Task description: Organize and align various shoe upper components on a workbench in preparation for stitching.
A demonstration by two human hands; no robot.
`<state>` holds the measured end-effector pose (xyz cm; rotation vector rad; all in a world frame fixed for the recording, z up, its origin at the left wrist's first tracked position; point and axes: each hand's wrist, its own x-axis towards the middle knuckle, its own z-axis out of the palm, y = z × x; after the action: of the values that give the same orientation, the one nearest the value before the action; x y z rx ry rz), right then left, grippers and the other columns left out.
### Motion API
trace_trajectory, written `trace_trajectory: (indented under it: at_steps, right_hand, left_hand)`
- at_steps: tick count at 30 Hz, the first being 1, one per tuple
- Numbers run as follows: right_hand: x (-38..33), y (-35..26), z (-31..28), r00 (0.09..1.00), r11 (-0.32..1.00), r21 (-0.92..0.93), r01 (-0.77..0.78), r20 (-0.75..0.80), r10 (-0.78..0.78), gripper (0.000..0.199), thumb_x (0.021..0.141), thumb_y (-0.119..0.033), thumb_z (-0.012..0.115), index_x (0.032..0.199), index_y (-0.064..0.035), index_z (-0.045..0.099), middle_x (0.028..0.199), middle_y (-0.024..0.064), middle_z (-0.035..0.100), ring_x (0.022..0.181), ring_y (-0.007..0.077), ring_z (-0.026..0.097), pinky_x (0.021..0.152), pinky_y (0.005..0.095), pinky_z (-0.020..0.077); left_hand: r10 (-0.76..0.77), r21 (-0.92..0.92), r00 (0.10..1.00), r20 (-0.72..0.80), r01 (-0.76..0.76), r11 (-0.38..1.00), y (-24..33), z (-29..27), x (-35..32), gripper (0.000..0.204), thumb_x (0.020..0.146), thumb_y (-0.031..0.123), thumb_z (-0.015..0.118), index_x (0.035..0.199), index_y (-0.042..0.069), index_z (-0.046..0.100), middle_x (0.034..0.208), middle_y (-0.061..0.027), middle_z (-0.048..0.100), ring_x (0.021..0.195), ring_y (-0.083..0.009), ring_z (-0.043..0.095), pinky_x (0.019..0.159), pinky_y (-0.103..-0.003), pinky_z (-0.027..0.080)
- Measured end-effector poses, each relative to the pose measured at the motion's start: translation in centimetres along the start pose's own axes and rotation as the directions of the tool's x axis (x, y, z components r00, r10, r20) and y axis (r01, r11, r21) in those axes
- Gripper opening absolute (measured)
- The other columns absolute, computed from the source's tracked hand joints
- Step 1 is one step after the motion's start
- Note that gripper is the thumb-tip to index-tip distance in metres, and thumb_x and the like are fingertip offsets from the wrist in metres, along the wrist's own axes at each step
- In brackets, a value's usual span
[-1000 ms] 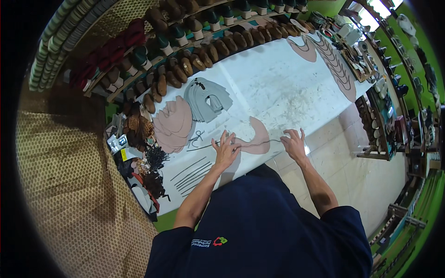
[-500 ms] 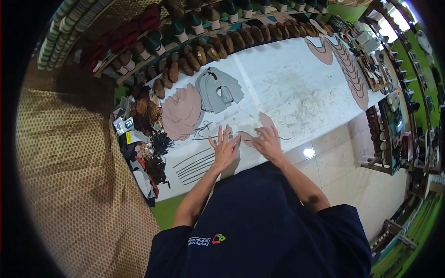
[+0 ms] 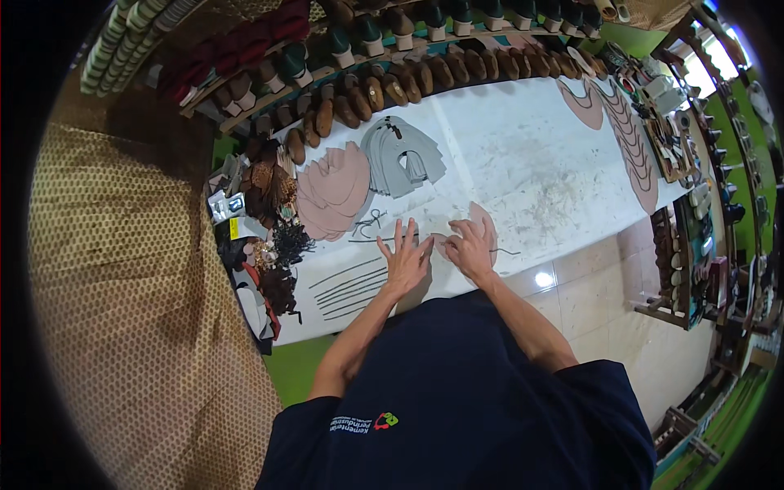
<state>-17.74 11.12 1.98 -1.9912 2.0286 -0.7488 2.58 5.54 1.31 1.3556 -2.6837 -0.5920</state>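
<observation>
A curved pink shoe-upper piece (image 3: 482, 217) lies flat near the table's front edge, partly covered by my right hand. My right hand (image 3: 471, 251) rests on it with bent fingers, thumb and forefinger apart at its inner edge. My left hand (image 3: 404, 263) is open beside its left tip, fingers spread on the table. A thin dark strip (image 3: 508, 251) runs out to the right from under my right hand; its course beneath the hands is hidden. Several more dark strips (image 3: 351, 287) lie in a row left of my left hand, with a tangled one (image 3: 371, 219) beyond them.
Fanned pink pieces (image 3: 331, 196) and a grey stack (image 3: 392, 159) lie beyond my left hand on the white table (image 3: 523, 155). Edged pink pieces (image 3: 633, 155) line its right end. Brown shoe lasts (image 3: 441, 75) stand along the back. Scraps and tools (image 3: 273, 278) crowd the left end.
The view has shifted slightly, so the table and its pieces appear farther right. My right forefinger and thumb have drawn a little closer at the pink piece; my left hand stays spread.
</observation>
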Motion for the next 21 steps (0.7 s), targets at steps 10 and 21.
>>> trace_trajectory:
  at_steps: [10, 21]
  right_hand:
    - [2.7, 0.0, 0.7, 0.997, 0.992, 0.118, -0.046, 0.06, 0.039, 0.014, 0.087, -0.026, 0.078, 0.094, -0.0154, 0.084, 0.132, 0.0031, 0.065, 0.133, 0.0242, 0.054, 0.122, 0.068, 0.0133]
    - [2.8, 0.4, 1.5, 0.993, 0.992, 0.085, -0.097, 0.077, 0.091, 0.014, 0.086, -0.028, 0.079, 0.093, -0.0176, 0.084, 0.127, 0.0013, 0.067, 0.129, 0.0235, 0.055, 0.12, 0.0714, 0.0144]
  left_hand:
    - [-0.022, 0.012, 0.999, 0.046, 0.022, 1.0, -0.1, -0.2, 0.3, 0.045, 0.094, 0.024, 0.069, 0.138, 0.034, 0.069, 0.176, -0.014, 0.018, 0.163, -0.0417, 0.004, 0.112, -0.086, -0.001]
    - [-0.007, 0.013, 0.999, 0.052, 0.007, 1.0, -0.4, 0.1, 0.3, 0.048, 0.094, 0.025, 0.071, 0.141, 0.035, 0.066, 0.176, -0.0145, 0.018, 0.163, -0.0425, 0.004, 0.111, -0.087, 0.0]
